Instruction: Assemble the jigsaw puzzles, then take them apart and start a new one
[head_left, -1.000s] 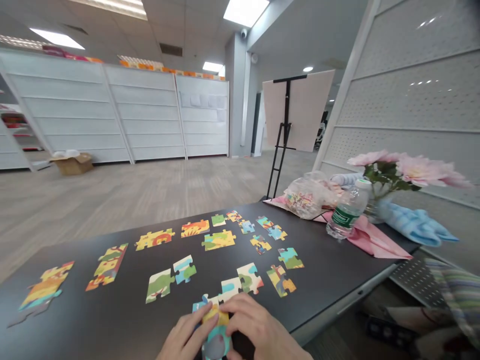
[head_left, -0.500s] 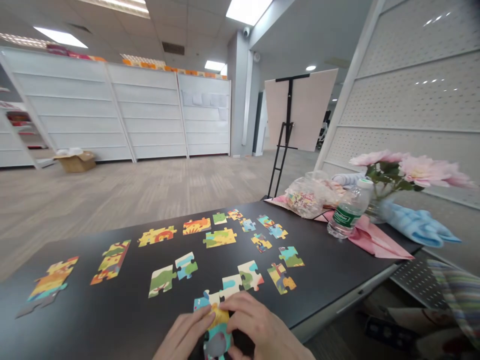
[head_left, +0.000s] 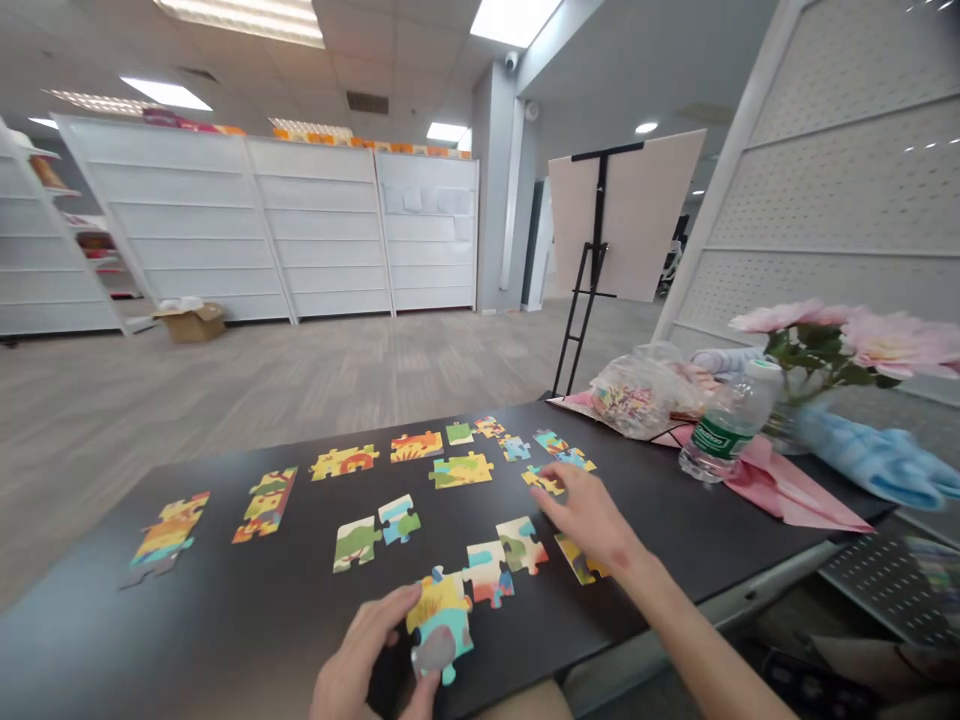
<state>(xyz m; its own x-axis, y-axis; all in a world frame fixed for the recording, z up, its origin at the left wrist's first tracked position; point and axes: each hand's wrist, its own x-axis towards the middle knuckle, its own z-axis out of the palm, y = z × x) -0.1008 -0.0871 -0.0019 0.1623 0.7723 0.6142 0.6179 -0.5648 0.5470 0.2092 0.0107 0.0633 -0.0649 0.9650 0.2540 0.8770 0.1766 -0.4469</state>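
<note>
My left hand (head_left: 367,650) lies at the table's near edge, its thumb and fingers pinching the left side of joined jigsaw puzzle pieces (head_left: 441,625), yellow above and turquoise with a grey round shape below. These adjoin a cream, blue and red puzzle piece (head_left: 490,575), with a green and cream one (head_left: 522,545) beyond it. Farther right, my right hand (head_left: 581,510) reaches out with thumb and forefinger apart over a yellow and blue puzzle piece (head_left: 541,481). Its wrist partly covers another yellow piece (head_left: 579,560). Whether its fingertips touch anything is unclear.
Several joined pairs, such as a yellow-green one (head_left: 461,471) and an orange one (head_left: 416,447), are spread over the black table (head_left: 262,620). At the right stand a water bottle (head_left: 724,430), a plastic bag (head_left: 634,395) and pink flowers (head_left: 892,340). An easel (head_left: 600,230) stands behind.
My right hand has left the joined pieces and moved right and away to the yellow and blue piece. My left hand stays at the joined pieces. The view has turned slightly left.
</note>
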